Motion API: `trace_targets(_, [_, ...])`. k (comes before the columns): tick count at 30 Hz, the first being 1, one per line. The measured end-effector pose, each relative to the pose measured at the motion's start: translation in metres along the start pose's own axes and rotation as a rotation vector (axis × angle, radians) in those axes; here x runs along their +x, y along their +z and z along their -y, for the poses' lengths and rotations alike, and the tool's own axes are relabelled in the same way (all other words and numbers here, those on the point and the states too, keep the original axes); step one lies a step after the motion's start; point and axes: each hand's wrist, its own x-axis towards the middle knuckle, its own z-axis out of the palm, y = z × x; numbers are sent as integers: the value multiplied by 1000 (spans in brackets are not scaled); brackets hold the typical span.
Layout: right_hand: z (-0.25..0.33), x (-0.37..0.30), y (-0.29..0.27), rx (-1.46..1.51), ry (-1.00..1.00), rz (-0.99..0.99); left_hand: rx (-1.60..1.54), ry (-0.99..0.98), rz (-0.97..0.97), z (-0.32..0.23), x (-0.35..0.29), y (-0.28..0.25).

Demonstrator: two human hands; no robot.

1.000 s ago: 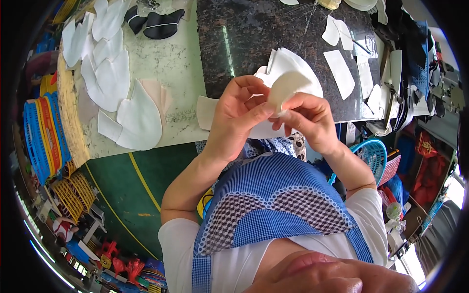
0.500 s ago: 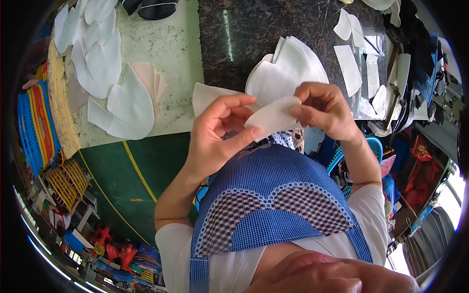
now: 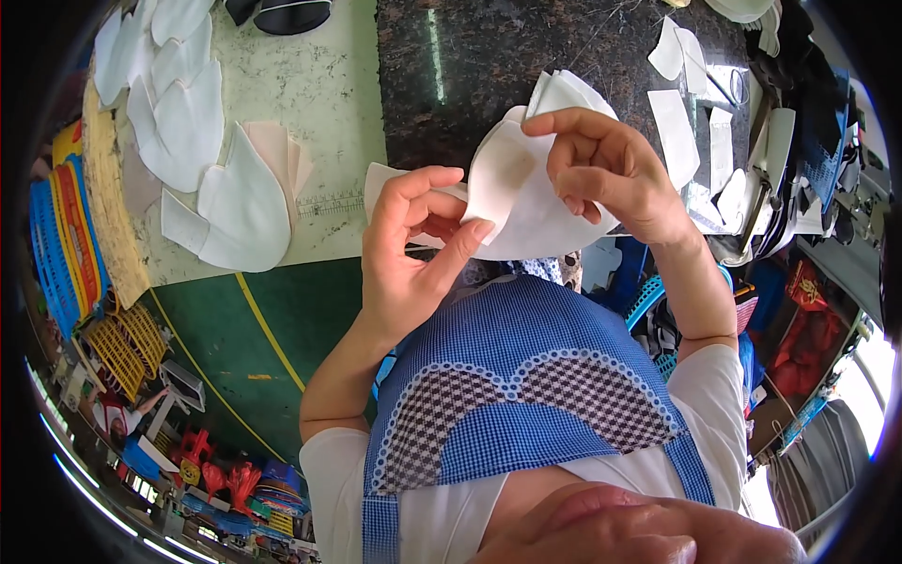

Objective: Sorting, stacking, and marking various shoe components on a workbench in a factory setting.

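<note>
Between the thumb and fingers of my left hand (image 3: 413,249) is the lower end of a small white cut piece (image 3: 495,183), curved and standing tilted. My right hand (image 3: 615,179) hovers over a larger white rounded piece (image 3: 564,226); its index finger stretches left, the other fingers are curled, and nothing shows in its grip. The larger piece lies at the table's near edge with more white layers (image 3: 570,91) at its far side. A pale flat piece (image 3: 377,179) is partly hidden behind my left hand.
Overlapping white cut pieces (image 3: 188,132) lie on the pale table section (image 3: 319,94) at left, near beige pieces (image 3: 268,155). Smaller white pieces (image 3: 674,136) rest on the dark stone top (image 3: 489,47) at right. Blue and yellow baskets (image 3: 70,235) stand far left.
My right hand has let go of the small white piece and moved up and slightly left. The small piece has turned more upright in my left hand, uncovering more of the larger piece.
</note>
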Motion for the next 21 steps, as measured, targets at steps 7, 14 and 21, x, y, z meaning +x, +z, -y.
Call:
trace_targets(7, [-10,-14,-5,-184,-127,-57,172,371,169,-10,-10,-2])
trace_targets(14, [-5,-6,-12,-92,-117,81,12,210,90,1,-16,6])
trace_targets(21, [-9,21,0,-753,-269,-241,-46,-66,-112,10,-3,20])
